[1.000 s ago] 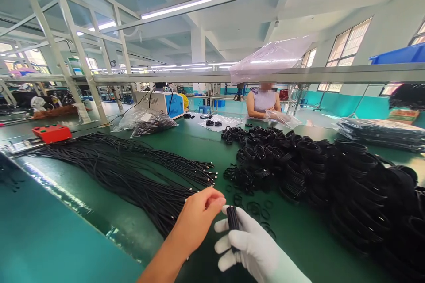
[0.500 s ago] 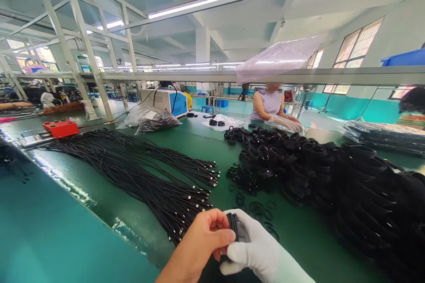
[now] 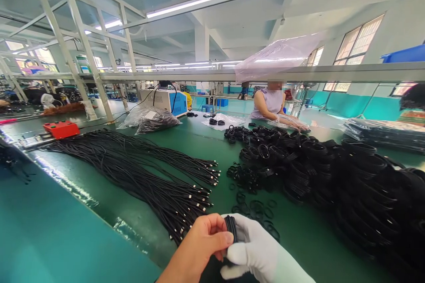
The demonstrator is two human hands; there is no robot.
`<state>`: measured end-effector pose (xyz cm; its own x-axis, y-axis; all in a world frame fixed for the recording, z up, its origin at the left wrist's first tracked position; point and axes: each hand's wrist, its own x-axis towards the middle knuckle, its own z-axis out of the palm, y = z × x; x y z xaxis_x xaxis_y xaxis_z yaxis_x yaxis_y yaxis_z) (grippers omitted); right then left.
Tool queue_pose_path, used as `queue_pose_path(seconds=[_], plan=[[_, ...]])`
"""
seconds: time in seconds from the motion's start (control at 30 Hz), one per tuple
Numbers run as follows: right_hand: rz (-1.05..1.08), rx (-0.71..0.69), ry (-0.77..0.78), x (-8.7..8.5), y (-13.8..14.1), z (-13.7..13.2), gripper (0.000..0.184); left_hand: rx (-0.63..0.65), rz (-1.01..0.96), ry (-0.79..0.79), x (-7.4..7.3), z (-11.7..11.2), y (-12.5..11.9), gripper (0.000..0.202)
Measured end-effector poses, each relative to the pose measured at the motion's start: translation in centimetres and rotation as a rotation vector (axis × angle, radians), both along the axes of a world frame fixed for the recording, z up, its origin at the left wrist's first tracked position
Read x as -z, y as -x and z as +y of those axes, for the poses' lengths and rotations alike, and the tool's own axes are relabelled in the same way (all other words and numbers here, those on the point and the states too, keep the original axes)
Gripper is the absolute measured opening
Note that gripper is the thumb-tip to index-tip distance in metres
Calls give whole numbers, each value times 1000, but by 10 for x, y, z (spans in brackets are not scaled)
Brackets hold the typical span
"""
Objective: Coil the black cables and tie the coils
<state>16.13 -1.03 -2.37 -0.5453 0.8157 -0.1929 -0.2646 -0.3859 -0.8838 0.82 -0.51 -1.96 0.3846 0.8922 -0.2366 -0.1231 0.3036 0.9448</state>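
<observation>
**Coil (image 3: 231, 226) in my grip, plenty of straight cables (image 3: 136, 181) left**

In the head view, my only one, I place everything by the heap of coiled cables (image 3: 299, 168) on the green table (image 3: 195, 141). The coil is in front of the heap, off its near left side, between my two hands. My bare left hand (image 3: 206, 241) is closed on it, thumb pressed to its face. My right hand (image 3: 257, 247), in a white glove, wraps the other side with bent fingers. Between them they cover part of it, so I cannot tell whether anything binds it.

Left of the heap lie the straight cables, spread out, their metal tips towards it. Small black rings (image 3: 257, 207) lie loose just before the heap. Beyond it is a person (image 3: 268, 104).

My judgement: a great many are coiled already, and this one looks wound or nearly so. The straight cables are what is left, too many to count.
</observation>
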Motion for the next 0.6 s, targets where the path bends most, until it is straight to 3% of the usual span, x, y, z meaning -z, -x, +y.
queue_pose_path(seconds=[0.1,0.2,0.3,0.37,0.47,0.6], plan=[[-33,37,18,1,1,0,50,26,-41,-3,3,3,-1,25],[-20,66,27,5,2,0,49,14,140,-113,0,4,1,23],[11,46,28,9,3,0,48,-96,483,-327,-5,2,1,11],[22,16,32,10,4,0,50,-189,619,-530,-5,-1,0,23],[79,-19,22,9,5,-1,52,-232,649,-811,5,-1,-3,37],[182,-68,64,9,4,-3,46,-284,637,-984,17,6,-5,38]])
